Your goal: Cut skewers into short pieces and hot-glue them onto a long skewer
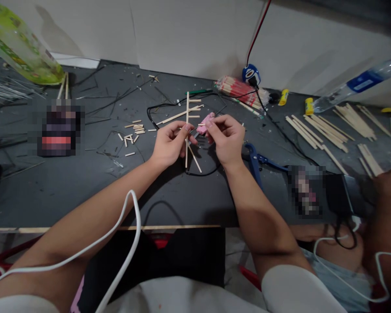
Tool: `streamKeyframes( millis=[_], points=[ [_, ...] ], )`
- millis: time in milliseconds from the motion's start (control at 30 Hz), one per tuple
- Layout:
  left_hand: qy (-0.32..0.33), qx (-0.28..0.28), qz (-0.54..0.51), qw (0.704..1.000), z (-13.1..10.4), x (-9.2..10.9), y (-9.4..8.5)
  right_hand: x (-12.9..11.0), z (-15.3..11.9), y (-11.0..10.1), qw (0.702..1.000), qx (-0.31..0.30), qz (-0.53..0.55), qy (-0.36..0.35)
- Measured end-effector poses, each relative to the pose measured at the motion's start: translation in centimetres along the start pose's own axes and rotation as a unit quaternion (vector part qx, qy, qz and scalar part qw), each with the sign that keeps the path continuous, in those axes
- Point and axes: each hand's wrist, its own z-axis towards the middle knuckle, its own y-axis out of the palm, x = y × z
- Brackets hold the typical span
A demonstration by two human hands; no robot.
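My left hand (171, 143) is closed on a long thin wooden stick (187, 104), from which several short sticks jut out to the right like rungs. Close beside it, my right hand (228, 134) is closed in a pinch at the end of a short wooden stick (202, 124). A pink object (210, 118) shows at the right fingertips; its kind is unclear, and the fingers partly cover it. Beneath the hands, a thin slanting stick (194, 158) and a black cable lie near the tabletop. Small cut stick pieces (138, 128) are scattered left of my left hand.
Blue-handled pliers (254, 161) lie by my right forearm. Several loose sticks (313, 130) and a water bottle (361, 84) are at the right, near another person's arm (389, 208). A green bottle (21, 43) stands back left. A white cable (135, 217) crosses my left forearm.
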Motion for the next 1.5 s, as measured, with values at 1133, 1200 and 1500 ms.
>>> streamKeyframes(
  millis=[1133,1200,1500],
  points=[
    [0.024,0.005,0.024,0.999,-0.26,0.00,0.21,0.27,-0.72,0.58,0.998,-0.039,-0.042,-0.018],
    [0.023,0.002,0.021,1.000,-0.28,-0.04,0.19,0.24,-0.67,0.58,0.999,-0.036,-0.039,-0.007],
    [0.016,-0.011,0.012,1.000,-0.37,-0.24,0.19,0.22,-0.63,0.52,0.999,-0.027,-0.038,0.002]
  ],
)
